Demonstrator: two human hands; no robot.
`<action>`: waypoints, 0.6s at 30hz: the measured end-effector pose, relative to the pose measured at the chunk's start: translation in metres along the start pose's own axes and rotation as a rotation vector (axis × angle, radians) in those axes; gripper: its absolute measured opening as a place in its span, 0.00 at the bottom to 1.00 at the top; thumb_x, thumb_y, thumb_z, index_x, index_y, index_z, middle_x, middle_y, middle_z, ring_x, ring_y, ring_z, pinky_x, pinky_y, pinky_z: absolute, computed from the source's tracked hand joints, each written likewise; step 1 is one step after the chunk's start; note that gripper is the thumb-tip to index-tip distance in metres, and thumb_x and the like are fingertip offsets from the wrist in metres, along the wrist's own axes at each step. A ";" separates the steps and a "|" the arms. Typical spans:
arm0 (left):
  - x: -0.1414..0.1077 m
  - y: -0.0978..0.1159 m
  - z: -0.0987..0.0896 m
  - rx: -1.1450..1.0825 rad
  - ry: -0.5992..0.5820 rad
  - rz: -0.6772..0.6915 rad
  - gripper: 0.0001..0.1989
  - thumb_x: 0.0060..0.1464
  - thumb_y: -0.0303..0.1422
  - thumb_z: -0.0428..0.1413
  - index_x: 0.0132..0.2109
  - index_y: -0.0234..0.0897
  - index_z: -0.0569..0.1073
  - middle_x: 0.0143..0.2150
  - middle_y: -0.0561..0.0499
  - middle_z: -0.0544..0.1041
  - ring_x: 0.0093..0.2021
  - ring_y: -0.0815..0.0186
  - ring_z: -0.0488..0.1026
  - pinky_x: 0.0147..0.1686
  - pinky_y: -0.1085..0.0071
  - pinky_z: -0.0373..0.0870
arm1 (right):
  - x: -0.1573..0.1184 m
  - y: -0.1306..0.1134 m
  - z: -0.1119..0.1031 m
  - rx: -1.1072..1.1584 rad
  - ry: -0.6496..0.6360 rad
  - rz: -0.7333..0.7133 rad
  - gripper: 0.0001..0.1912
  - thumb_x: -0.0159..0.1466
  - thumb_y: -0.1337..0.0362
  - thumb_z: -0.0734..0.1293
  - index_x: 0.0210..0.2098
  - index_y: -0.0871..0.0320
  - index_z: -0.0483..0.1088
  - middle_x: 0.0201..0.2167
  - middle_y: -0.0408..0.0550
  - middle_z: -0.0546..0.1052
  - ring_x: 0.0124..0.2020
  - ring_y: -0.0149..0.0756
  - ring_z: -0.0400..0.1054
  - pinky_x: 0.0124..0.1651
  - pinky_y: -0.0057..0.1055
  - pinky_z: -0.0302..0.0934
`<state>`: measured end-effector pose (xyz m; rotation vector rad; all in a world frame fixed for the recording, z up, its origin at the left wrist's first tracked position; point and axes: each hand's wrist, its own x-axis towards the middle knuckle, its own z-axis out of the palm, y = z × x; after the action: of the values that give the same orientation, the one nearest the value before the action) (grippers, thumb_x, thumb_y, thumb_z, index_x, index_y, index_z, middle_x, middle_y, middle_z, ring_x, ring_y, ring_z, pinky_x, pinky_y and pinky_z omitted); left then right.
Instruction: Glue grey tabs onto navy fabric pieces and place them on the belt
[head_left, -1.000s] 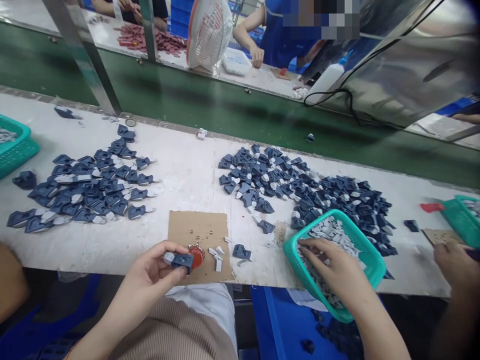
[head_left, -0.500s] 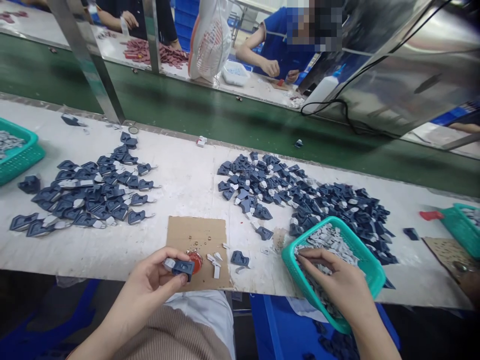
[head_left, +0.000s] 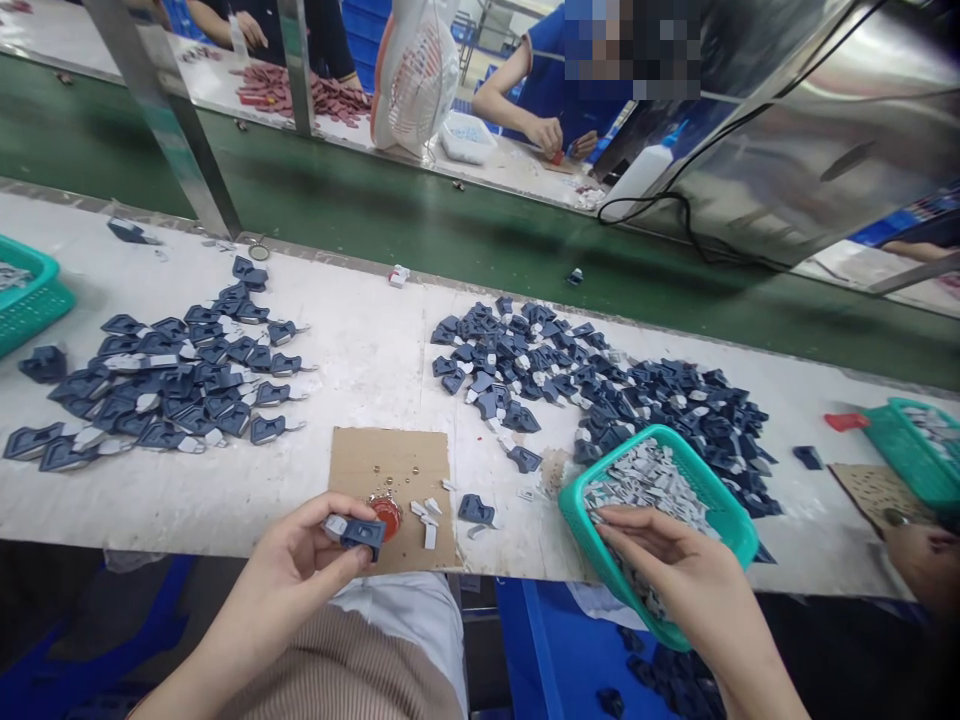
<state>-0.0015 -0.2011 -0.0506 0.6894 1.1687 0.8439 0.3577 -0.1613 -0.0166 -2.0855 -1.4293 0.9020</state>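
My left hand (head_left: 307, 560) is closed round a dark blue plastic part (head_left: 363, 537) with a light grey end, above the front of a cardboard piece (head_left: 345, 455). On that cardboard lie a red round cap (head_left: 387, 518), small metal bits and a few grey pieces (head_left: 430, 535). Over a green basket (head_left: 739, 540) of small grey pieces (head_left: 652, 475) is my right hand (head_left: 667, 550), thumb and fingers pinched together at its left side; whatever is between the fingertips is too small to make out.
Blue parts are heaped at centre right (head_left: 675, 410) and spread at left (head_left: 180, 370). Another green basket (head_left: 45, 310) stands far left, one more (head_left: 900, 450) far right. A green belt (head_left: 315, 190) runs behind. Other people work opposite, and a person's hand (head_left: 926, 560) is at right.
The whole view has shifted slightly. My right hand stays pinched at the basket, a little nearer its left rim. A person's hand shows more at the right edge. My left hand keeps its hold.
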 end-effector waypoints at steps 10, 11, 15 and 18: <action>-0.002 0.003 0.001 0.015 0.028 -0.001 0.11 0.52 0.37 0.63 0.43 0.40 0.76 0.35 0.50 0.79 0.32 0.66 0.73 0.33 0.74 0.69 | 0.005 0.003 -0.008 -0.016 -0.118 0.125 0.19 0.48 0.46 0.74 0.31 0.54 0.81 0.39 0.53 0.83 0.36 0.50 0.78 0.29 0.34 0.73; -0.002 0.005 0.001 0.008 0.039 -0.004 0.11 0.52 0.36 0.63 0.43 0.40 0.76 0.35 0.50 0.80 0.32 0.67 0.73 0.33 0.74 0.69 | 0.006 0.005 -0.008 0.006 -0.118 0.139 0.18 0.47 0.47 0.75 0.30 0.54 0.81 0.39 0.53 0.83 0.37 0.50 0.78 0.31 0.34 0.74; -0.005 0.012 0.002 -0.013 0.101 -0.002 0.10 0.51 0.34 0.63 0.42 0.40 0.76 0.32 0.52 0.79 0.32 0.67 0.74 0.34 0.75 0.69 | 0.008 0.010 -0.010 0.038 -0.122 0.158 0.20 0.48 0.49 0.76 0.36 0.53 0.81 0.41 0.52 0.83 0.44 0.52 0.77 0.39 0.35 0.75; -0.005 0.012 -0.003 -0.005 0.134 0.019 0.10 0.51 0.34 0.63 0.42 0.40 0.75 0.31 0.53 0.79 0.31 0.66 0.75 0.34 0.74 0.70 | 0.002 0.007 -0.010 0.008 -0.025 0.088 0.21 0.50 0.51 0.76 0.40 0.53 0.80 0.42 0.53 0.83 0.44 0.54 0.77 0.39 0.37 0.76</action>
<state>-0.0074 -0.1992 -0.0391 0.6483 1.2807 0.9201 0.3699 -0.1617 -0.0147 -2.1528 -1.3534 0.9695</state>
